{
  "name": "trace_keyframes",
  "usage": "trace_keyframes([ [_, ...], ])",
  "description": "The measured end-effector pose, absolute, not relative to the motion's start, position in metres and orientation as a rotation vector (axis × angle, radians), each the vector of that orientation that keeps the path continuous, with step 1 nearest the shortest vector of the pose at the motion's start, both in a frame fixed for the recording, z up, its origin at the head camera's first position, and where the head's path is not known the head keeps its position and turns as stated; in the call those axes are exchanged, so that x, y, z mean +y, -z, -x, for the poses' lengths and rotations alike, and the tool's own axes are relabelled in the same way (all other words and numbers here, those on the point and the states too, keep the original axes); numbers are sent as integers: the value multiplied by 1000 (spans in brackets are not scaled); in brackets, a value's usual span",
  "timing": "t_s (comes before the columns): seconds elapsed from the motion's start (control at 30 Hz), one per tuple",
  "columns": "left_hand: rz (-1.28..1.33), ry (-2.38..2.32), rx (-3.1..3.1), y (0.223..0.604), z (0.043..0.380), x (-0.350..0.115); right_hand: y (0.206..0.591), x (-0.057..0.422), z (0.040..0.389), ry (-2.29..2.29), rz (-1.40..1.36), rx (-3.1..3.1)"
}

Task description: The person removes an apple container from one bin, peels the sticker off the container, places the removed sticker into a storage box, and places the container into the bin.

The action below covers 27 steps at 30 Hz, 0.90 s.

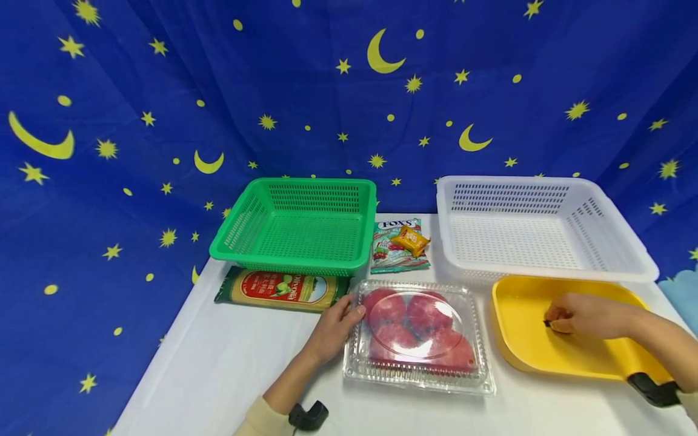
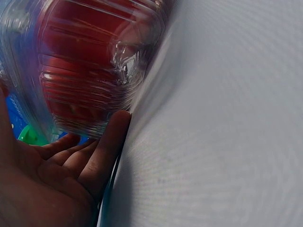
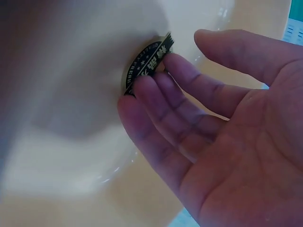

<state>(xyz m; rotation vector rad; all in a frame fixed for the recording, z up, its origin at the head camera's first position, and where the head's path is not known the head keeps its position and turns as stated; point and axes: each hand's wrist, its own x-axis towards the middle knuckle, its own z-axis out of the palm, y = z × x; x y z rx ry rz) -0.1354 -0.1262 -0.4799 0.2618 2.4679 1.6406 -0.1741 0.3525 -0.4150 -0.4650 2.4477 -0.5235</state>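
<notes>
A clear plastic box (image 1: 420,333) of round red fruit sits in front of me. My left hand (image 1: 334,327) lies against its left side, thumb at the lid's edge; in the left wrist view the fingers (image 2: 106,151) are fairly straight against the ribbed wall. My right hand (image 1: 591,316) is inside the yellow basin (image 1: 512,351). At its fingertips is a small black-and-gold label (image 3: 147,64) with printed characters. The thumb (image 3: 232,45) stands apart from the label. Whether the label is stuck to the fingers or the basin, I cannot tell.
Behind stand a green basket (image 1: 311,239) and a white basket (image 1: 507,242). Between them lies a Fox's candy bag (image 1: 395,260) with an orange-yellow packet (image 1: 411,241) on top. A spaghetti pack (image 1: 280,290) lies before the green basket. A blue star-patterned cloth (image 1: 327,91) hangs behind.
</notes>
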Motion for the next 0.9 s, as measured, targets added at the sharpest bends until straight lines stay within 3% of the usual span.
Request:
trace_keyframes([
  [0.3,-261,-1659,2449,478,134,-126,418,356,169,490,631,2538],
  [0.57,-257,-1647,2479,480,135,-126,417,356,166,455,530,2495],
  [0.9,-239,-1637,2465,481,134,-126,419,357,166,412,637,2634],
])
